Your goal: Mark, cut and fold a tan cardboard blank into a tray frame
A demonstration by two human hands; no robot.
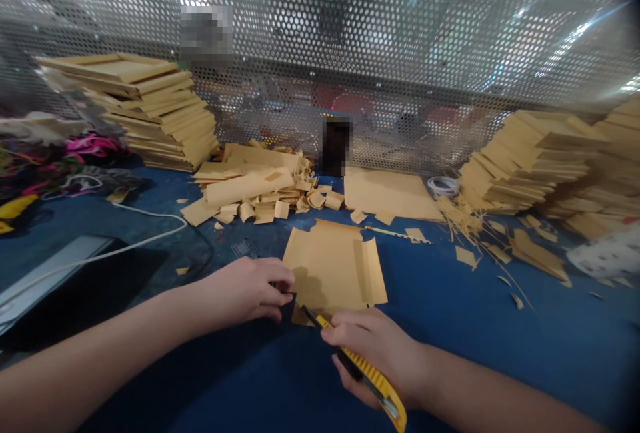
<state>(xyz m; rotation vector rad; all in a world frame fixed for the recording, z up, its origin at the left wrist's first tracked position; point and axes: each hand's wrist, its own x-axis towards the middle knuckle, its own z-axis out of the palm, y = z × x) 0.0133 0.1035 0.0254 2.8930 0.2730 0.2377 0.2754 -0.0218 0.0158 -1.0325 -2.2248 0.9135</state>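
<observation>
Yellow cutter point(373, 374) in right hand point(383, 346), at cardboard point(330, 270) — stacked trays point(163, 110) beyond.

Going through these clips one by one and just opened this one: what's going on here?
A person works at a blue table. The right hand grips a yellow utility knife, its tip at the near left corner of a notched brown sheet. The left hand is at the sheet's left edge; its exact hold is unclear. Brown scraps lie behind, between a left stack and right stacks.
</observation>
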